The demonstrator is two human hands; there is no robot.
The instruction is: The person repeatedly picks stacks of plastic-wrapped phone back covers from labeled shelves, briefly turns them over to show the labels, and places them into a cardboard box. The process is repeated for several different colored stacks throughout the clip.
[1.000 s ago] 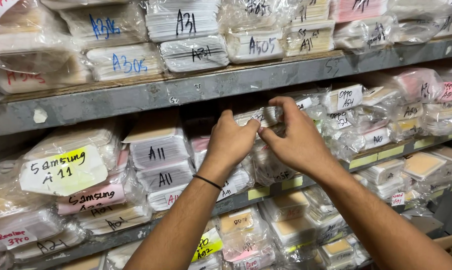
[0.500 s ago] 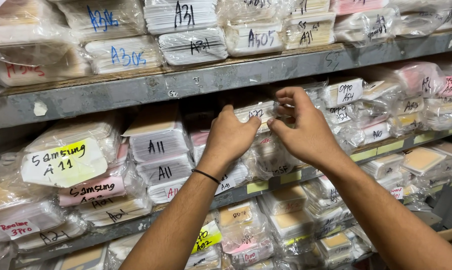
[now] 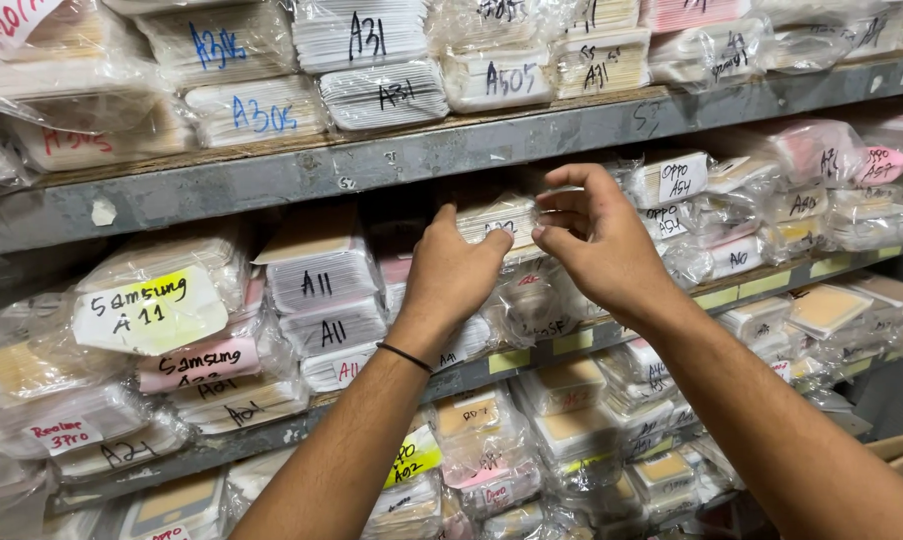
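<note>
Head view: you held a clear plastic-wrapped bundle of white flat packs (image 3: 498, 222) on the middle grey metal shelf (image 3: 271, 180), long axis level, its labelled end facing you. Your left hand (image 3: 451, 275) gripped its front; your right hand (image 3: 596, 245) pinched the wrap (both sat slightly lower than half a second earlier).
</note>
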